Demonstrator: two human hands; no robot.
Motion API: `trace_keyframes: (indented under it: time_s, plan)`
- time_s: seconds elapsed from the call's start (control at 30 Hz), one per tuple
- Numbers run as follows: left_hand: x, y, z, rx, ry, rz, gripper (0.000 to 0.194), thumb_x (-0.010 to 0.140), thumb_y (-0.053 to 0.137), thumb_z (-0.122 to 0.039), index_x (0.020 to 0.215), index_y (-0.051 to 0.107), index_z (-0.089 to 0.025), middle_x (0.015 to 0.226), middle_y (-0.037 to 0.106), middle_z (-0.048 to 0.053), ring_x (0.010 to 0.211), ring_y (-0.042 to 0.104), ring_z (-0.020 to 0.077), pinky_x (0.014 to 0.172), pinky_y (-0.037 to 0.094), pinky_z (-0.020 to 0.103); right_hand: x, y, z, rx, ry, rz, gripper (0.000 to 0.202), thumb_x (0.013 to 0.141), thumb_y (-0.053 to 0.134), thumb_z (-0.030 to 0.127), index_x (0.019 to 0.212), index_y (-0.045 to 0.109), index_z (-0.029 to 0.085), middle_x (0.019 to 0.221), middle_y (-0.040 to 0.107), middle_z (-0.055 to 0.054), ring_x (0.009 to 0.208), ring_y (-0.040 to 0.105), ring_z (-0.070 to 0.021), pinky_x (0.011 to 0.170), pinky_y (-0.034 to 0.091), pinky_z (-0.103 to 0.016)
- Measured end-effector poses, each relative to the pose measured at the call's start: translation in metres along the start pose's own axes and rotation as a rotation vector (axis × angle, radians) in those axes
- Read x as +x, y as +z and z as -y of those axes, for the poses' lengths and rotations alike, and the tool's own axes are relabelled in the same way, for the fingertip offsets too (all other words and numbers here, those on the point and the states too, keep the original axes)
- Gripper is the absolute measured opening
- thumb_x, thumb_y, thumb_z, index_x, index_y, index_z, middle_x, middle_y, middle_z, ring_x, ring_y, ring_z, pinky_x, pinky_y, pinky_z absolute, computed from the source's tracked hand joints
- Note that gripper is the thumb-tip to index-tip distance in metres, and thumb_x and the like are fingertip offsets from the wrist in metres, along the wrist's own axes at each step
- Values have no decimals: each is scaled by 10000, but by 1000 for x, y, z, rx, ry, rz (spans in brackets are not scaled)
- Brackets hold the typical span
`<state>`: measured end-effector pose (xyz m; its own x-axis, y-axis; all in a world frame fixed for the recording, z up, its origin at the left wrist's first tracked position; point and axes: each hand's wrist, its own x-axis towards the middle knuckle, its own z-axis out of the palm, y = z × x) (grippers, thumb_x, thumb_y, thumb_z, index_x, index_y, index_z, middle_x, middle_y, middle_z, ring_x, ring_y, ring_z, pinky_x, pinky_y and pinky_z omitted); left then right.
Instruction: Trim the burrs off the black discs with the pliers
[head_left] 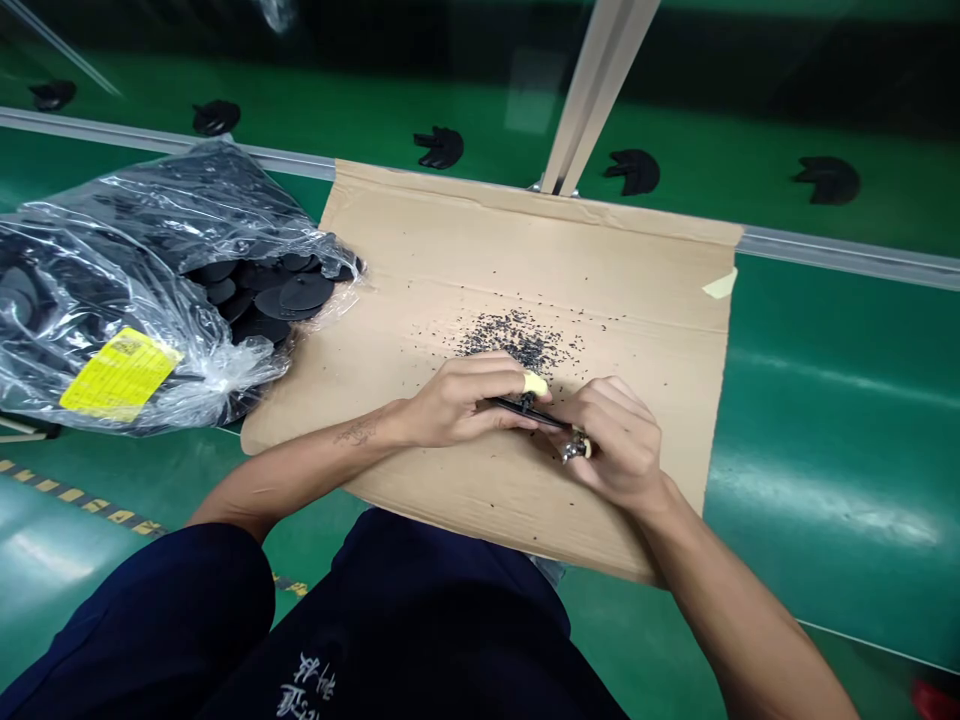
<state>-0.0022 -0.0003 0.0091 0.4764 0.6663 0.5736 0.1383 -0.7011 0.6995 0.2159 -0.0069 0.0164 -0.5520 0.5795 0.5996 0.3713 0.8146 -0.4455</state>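
Observation:
My left hand (pixel 472 397), with a yellow finger cot on one finger, pinches a thin black disc-like part (pixel 523 407) seen nearly edge-on. A small black stub stands up from its upper face. My right hand (pixel 619 435) is closed at the part's right end, with a small shiny metal tool (pixel 576 448) showing between its fingers. The tool's kind is hard to make out, since the fingers cover most of it. Just beyond my hands lies a scatter of tiny black bits (pixel 517 338) on the cardboard sheet (pixel 630 270).
To the left, an open clear plastic bag (pixel 97 260) holds many black discs (pixel 300 292) and bears a yellow label (pixel 120 373). A metal post (pixel 592 90) rises behind the cardboard. Several notched black parts (pixel 634 172) lie on the green surface beyond the rail (pixel 847 258).

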Motion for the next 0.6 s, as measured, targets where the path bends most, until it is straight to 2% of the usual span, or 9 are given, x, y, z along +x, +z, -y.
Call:
trace_keyframes:
  time_s: [0.17, 0.27, 0.4, 0.6]
  plan:
    - [-1, 4, 0, 1, 37, -89, 118, 916, 744, -287, 979, 734, -187, 885, 787, 33, 852, 733, 136, 826, 612, 303, 0, 1, -1, 17, -9, -16, 137, 902, 564, 84, 899, 557, 221, 671, 582, 5, 579, 467, -132, 587, 365, -316]
    - [-2, 5, 1, -22, 77, -115, 139, 927, 730, -260, 1036, 731, -174, 922, 799, 51, 892, 745, 141, 841, 621, 303, 0, 0, -1, 21, -12, -13, 137, 901, 572, 90, 916, 559, 225, 687, 605, 2, 587, 494, -132, 593, 374, -316]
    - [-3, 6, 3, -39, 82, -86, 177, 977, 660, -264, 1112, 722, -168, 994, 801, 79, 974, 750, 151, 872, 621, 314, 1, -1, 1, 13, -5, -3, 117, 913, 569, 110, 896, 556, 225, 676, 595, 1, 577, 483, -133, 590, 374, -319]
    - [-3, 4, -1, -6, 29, -101, 127, 906, 753, -276, 976, 752, -170, 843, 783, 33, 790, 728, 119, 760, 603, 260, -2, 2, 1, 52, 33, 10, 129, 930, 553, 106, 875, 577, 220, 681, 627, -5, 577, 509, -133, 587, 379, -320]
